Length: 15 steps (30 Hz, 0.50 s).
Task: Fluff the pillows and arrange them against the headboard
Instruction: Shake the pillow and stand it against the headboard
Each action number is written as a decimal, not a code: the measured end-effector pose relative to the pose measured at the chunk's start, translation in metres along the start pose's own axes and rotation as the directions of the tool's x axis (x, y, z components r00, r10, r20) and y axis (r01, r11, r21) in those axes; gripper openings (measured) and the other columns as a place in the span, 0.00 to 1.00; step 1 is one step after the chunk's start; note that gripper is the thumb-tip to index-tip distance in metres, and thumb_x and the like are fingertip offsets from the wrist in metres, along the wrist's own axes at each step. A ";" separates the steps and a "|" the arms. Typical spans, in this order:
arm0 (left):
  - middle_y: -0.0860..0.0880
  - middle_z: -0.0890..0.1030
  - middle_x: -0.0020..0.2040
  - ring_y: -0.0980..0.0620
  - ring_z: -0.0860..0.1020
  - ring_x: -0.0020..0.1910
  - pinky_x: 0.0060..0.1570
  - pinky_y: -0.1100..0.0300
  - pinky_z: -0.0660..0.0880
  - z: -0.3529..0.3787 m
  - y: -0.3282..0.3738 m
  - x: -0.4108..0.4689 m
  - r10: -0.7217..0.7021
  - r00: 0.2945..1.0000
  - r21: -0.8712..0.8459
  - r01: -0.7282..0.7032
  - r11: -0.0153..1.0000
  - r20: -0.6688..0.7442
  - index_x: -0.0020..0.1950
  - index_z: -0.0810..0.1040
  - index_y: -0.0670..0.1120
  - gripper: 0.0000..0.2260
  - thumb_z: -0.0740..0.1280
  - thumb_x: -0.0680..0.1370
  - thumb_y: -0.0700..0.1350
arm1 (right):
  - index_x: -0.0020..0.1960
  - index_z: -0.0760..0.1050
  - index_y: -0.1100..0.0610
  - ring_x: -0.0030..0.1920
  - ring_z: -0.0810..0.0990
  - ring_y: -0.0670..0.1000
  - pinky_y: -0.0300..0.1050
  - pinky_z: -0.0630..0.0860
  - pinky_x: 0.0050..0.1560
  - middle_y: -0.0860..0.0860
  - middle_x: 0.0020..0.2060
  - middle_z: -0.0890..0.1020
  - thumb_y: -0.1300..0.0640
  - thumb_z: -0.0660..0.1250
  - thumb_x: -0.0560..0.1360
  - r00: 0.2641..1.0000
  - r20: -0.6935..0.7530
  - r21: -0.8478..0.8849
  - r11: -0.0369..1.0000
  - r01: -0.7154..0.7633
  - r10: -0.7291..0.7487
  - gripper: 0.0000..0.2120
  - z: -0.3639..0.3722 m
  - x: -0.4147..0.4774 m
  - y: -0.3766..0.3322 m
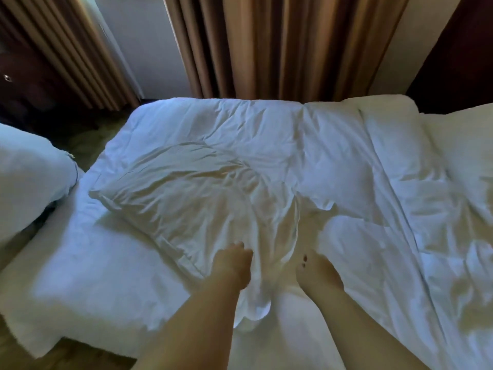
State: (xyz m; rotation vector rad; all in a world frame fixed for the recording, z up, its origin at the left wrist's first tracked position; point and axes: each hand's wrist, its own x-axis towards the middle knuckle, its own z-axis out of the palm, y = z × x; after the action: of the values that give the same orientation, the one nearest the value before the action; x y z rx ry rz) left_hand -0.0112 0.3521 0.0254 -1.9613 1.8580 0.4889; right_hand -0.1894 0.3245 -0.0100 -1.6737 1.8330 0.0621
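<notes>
A white pillow [192,190] in a loose, creased case lies flat on the bed, angled with one corner toward the left. My left hand [233,265] is closed on the pillowcase's loose end near the bed's front edge. My right hand [314,271] rests beside that loose end, fingers curled down on the bedding; I cannot make out whether it holds fabric. A second white pillow [29,180] sits at the far left, partly out of frame. No headboard shows in this view.
A rumpled white duvet [400,188] covers the right half of the bed, over a white sheet [93,279]. Tan curtains [280,46] hang behind the bed. Dark furniture [24,76] stands at the back left, with floor in the gap beside the bed.
</notes>
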 end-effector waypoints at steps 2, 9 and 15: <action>0.44 0.72 0.61 0.43 0.72 0.62 0.57 0.51 0.72 -0.013 0.014 0.030 0.083 0.996 0.048 -0.082 0.995 -0.020 0.62 0.74 0.43 0.14 0.59 0.77 0.38 | 0.54 0.70 0.56 0.49 0.76 0.58 0.49 0.72 0.48 0.53 0.47 0.73 0.56 0.54 0.77 0.999 0.017 -0.003 0.999 -0.032 0.032 0.10 -0.003 0.020 0.004; 0.46 0.71 0.63 0.45 0.71 0.63 0.57 0.52 0.70 -0.028 0.019 0.110 0.306 0.950 0.326 -0.309 0.894 0.062 0.65 0.72 0.45 0.15 0.60 0.78 0.39 | 0.50 0.68 0.56 0.45 0.72 0.58 0.48 0.71 0.46 0.53 0.45 0.70 0.56 0.53 0.78 0.986 0.086 0.116 0.981 -0.152 0.143 0.07 0.017 0.065 0.008; 0.46 0.68 0.67 0.45 0.68 0.66 0.63 0.52 0.65 -0.014 0.028 0.173 0.524 0.833 0.562 -0.522 0.641 0.177 0.69 0.69 0.46 0.21 0.65 0.76 0.37 | 0.66 0.67 0.60 0.59 0.75 0.60 0.50 0.74 0.56 0.57 0.61 0.75 0.43 0.62 0.73 0.907 0.241 0.370 0.831 -0.415 0.345 0.28 0.066 0.090 -0.008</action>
State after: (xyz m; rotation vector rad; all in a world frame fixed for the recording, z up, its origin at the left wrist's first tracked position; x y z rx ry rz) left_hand -0.0294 0.1952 -0.0510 -0.9927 2.2275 0.0220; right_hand -0.1521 0.2731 -0.1022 -0.9658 1.8691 -0.0196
